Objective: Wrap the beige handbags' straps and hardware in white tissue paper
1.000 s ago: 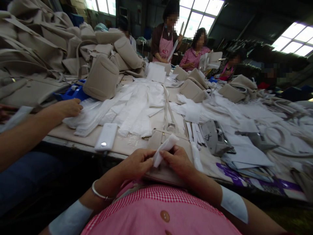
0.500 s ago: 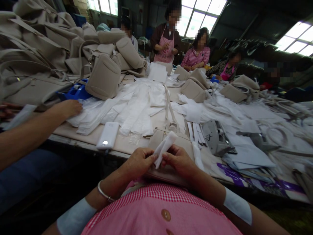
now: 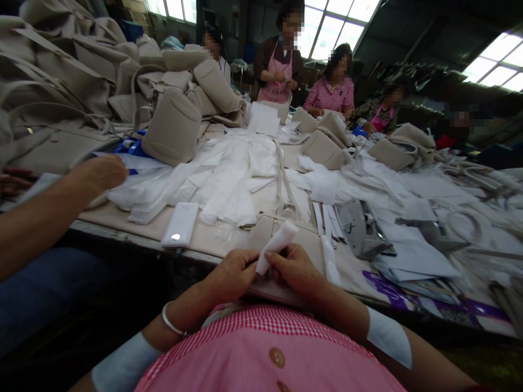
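A rolled or folded white strip (image 3: 279, 245), paper or thin foam, slants up between my hands. My right hand (image 3: 297, 272) pinches it, thumb on top. The fingers of my left hand (image 3: 233, 275) are closed at the strip's lower end; their undersides are hidden. Under and behind the strip lies a beige handbag (image 3: 306, 239) at the table's front edge, its strap (image 3: 281, 179) stretching away across the table. Right of the bag are a white roll (image 3: 331, 261) and several narrow white strips (image 3: 327, 220).
A white phone-like device (image 3: 180, 224) lies left of the bag. Beyond it spread thin white sheets (image 3: 229, 169). A co-worker's arm (image 3: 61, 207) reaches in from the left, near piled beige bags (image 3: 171, 128). A grey tape dispenser (image 3: 362, 228) stands right. Several people work across the table.
The white strip, earlier two overlapping layers between my hands, now looks like one narrower roll. My left fingers have shifted toward its lower end. The co-worker's hand moved slightly left, lifting a sheet.
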Available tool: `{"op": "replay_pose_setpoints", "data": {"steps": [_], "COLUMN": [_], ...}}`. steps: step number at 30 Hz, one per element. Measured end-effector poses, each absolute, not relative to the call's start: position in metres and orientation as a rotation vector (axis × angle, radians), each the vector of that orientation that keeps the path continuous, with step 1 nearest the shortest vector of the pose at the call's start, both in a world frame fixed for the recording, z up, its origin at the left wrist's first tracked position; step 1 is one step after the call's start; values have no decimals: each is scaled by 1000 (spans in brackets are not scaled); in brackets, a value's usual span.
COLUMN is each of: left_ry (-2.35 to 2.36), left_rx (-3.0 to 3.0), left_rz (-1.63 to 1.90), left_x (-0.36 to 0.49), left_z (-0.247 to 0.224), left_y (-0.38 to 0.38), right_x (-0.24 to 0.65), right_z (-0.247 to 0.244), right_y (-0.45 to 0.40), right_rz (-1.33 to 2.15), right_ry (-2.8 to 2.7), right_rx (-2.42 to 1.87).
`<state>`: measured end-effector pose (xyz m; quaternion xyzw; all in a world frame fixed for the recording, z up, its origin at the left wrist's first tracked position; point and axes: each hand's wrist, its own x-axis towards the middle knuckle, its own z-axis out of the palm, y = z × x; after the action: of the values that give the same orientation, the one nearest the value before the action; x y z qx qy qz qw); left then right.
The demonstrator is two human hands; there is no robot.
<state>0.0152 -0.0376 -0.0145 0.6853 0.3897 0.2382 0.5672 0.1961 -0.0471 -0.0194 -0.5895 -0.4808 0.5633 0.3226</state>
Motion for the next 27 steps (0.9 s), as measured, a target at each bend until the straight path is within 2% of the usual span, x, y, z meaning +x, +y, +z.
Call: {"op": "replay_pose_setpoints", "data": {"steps": [6, 13, 18, 23, 27], "left_ry": [782, 1075, 1158, 1093, 1022], "left_rx": [1302, 1559, 1711, 1676, 1596], "left_rz": [499, 625, 623, 581, 567], "left_x": [9, 24, 27, 26, 26], "left_z": [-13, -18, -19, -18, -16], "left_y": [-36, -44, -49, -48, -47], "right_x": [196, 209, 216, 211, 210], "right_z": [-22, -23, -19, -27, -28], "right_y": [-50, -49, -44, -43, -46], "right_rz": [1574, 1568, 1544, 1762, 1997], "right_ry": [-1237, -1328, -1152, -669, -546], "right_rx": [-1406, -1359, -1327, -1162, -955]}}
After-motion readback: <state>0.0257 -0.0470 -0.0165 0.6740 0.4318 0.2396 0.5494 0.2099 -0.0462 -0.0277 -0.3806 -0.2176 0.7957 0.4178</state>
